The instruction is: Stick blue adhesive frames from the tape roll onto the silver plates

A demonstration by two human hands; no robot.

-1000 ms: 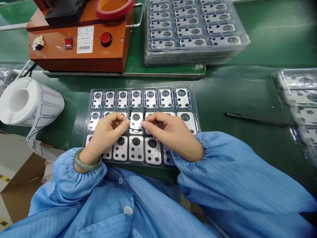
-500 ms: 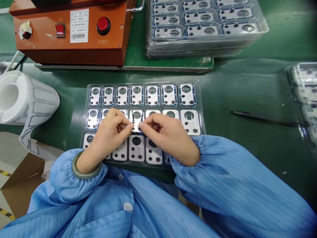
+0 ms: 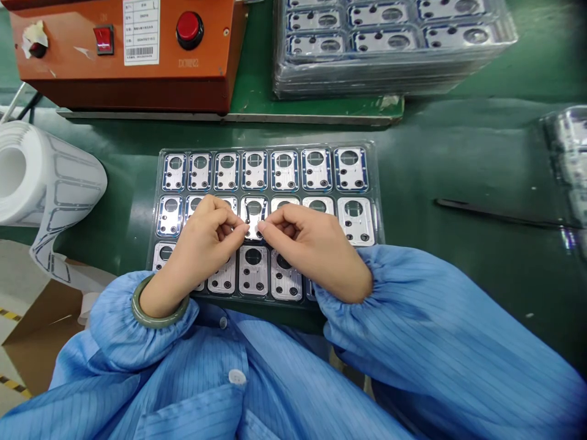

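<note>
A clear plastic tray [image 3: 378,183] lies before me, with rows of silver metal plates, each with one large round hole and smaller ones. Over a middle-row plate [image 3: 254,227] sits a thin black adhesive frame [image 3: 248,212], its outline partly hidden by my fingertips. My left hand [image 3: 208,238] pinches its lower left side between thumb and forefinger. From the other side, my right hand [image 3: 316,250] pinches its lower right. Blue edging shows on the back-row plates and some middle-row ones; the front-row plates look plain silver. Both hands cover some neighbouring plates.
At the left stands a roll of frame-shaped stickers [image 3: 76,177], its loose end hanging over a cardboard box [image 3: 43,336]. An orange machine [image 3: 137,79] is behind the tray. Stacked filled trays [image 3: 367,73] stand back right. Dark tweezers [image 3: 495,214] and another tray [image 3: 571,140] lie right.
The view has shifted slightly, so the machine and stacked trays sit higher in the picture. Both hands stay pinched at the same plate, with hardly any movement.
</note>
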